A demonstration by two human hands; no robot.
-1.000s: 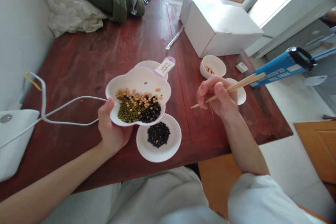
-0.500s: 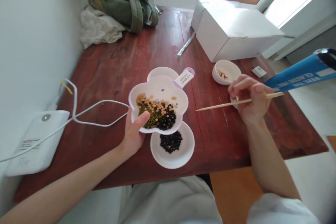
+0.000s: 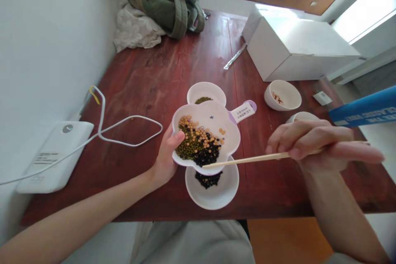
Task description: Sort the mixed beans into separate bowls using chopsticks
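Note:
My left hand [image 3: 165, 154] grips the left edge of a white flower-shaped bowl [image 3: 230, 128] with a labelled purple handle, thumb over the rim. Inside lie green beans [image 3: 188, 148], black beans [image 3: 207, 156] and yellow beans [image 3: 201, 135], partly mixed. My right hand [image 3: 312, 142] is closed round pale wooden chopsticks [image 3: 247, 159]; whether one or two I cannot tell. Their tip is at the bowl's near edge, by the black beans. The bowl partly covers a round bowl [image 3: 213, 202] with black beans in front and another bowl [image 3: 207, 87] with green beans behind.
Right of the middle stands a white bowl [image 3: 291, 97] with pale and reddish pieces; another bowl [image 3: 305, 115] is half hidden behind my right hand. Around are a white box [image 3: 306, 37], a blue object [image 3: 368, 107], a plug adapter [image 3: 322, 97], a white device [image 3: 55, 156] with its cable and a green bag [image 3: 163, 0].
My right hand has come left with the chopsticks, bringing their tip to the flower-shaped bowl's near edge. The view has shifted, and more of the green-bean bowl behind shows.

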